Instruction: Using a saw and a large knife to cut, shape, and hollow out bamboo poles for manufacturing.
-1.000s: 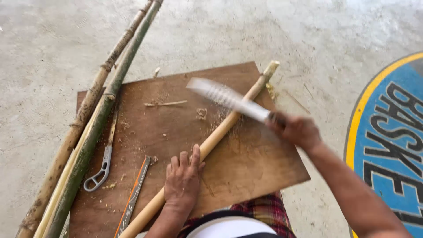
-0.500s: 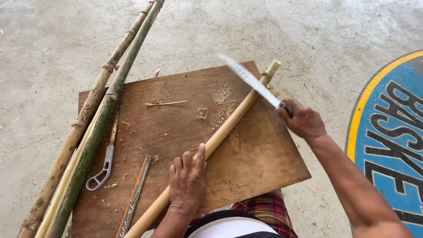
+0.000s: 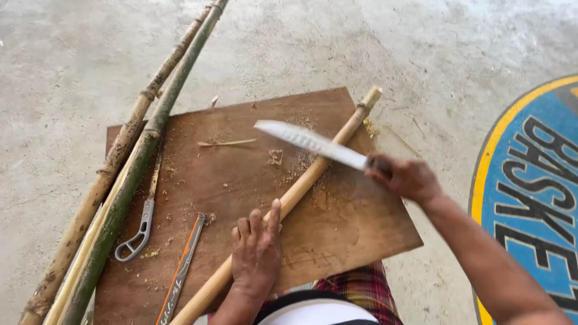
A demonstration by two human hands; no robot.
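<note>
Nearest you, your left hand (image 3: 256,253) lies flat, fingers spread, pinning the pale stick (image 3: 289,201) that runs diagonally across the board (image 3: 355,229). Further right, your right hand (image 3: 404,177) is closed around a knife (image 3: 310,143), its blade over the stick. Green poles (image 3: 129,174) lie along the board's left edge.

Shiny metal knife blade (image 3: 310,143), smooth pale bamboo stick (image 3: 301,189), matt scuffed wooden board (image 3: 241,180), rough concrete floor (image 3: 72,66)

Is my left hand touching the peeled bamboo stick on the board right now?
Touching. The head view shows the left hand lying palm down over the pale stick, fingers spread across it, pressing it against the wooden board.
</note>
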